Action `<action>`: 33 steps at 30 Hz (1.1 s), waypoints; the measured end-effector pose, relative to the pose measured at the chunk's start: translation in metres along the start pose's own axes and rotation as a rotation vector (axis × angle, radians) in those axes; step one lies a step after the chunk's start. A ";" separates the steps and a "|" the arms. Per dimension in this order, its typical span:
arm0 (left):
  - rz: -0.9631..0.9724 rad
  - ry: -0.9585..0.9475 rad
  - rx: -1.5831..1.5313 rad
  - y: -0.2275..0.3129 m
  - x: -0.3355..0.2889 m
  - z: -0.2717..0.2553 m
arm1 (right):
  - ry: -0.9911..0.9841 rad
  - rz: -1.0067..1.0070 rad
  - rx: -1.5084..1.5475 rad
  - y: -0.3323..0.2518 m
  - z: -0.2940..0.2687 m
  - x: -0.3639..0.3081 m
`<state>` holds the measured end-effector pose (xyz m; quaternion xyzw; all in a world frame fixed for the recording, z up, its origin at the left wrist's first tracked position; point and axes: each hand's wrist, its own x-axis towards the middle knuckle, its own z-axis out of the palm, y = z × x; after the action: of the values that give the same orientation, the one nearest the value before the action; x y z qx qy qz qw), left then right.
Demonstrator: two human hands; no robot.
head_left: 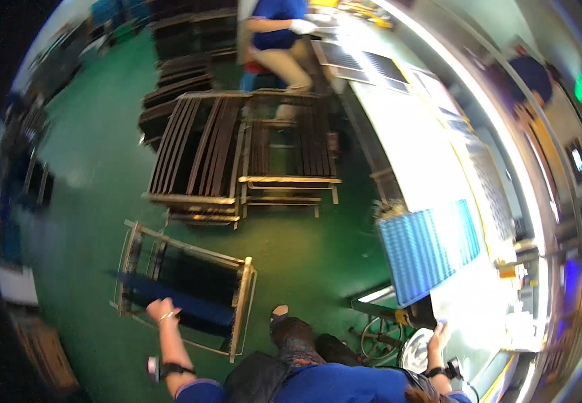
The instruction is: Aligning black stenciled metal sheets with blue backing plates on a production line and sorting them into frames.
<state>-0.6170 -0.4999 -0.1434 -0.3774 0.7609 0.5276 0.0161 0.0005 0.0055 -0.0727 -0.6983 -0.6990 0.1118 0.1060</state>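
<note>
At the lower left, my left hand (pixel 163 311) is closed at the near edge of a flat dark blue panel (pixel 200 311). The panel lies slanted across a metal rack (pixel 243 295) with pale end bars, which stands on the floor. Motion smears the panel's left end. My right hand (pixel 437 338) is at the near edge of the white bench (pixel 462 316), fingers stretched out and nothing visible in them. Just beyond it, a bright blue ribbed panel (pixel 425 252) overhangs the bench's left edge.
Two racks of dark slats (pixel 194 151) (pixel 289 141) stand ahead on the green floor (pixel 89 181). A round stool (pixel 415 352) and a wheel-shaped part (pixel 379 338) sit under the bench. A gloved co-worker (pixel 277 27) is at the far bench; another person (pixel 529 80) is at right.
</note>
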 end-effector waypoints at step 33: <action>0.078 -2.074 1.037 -0.077 -0.668 0.078 | 0.457 0.897 1.970 0.166 -0.105 -0.118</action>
<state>-0.1230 -0.0763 0.0435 0.3119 0.5185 0.2088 0.7683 0.1905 -0.1117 -0.0221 -0.5025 0.0484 0.5162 0.6919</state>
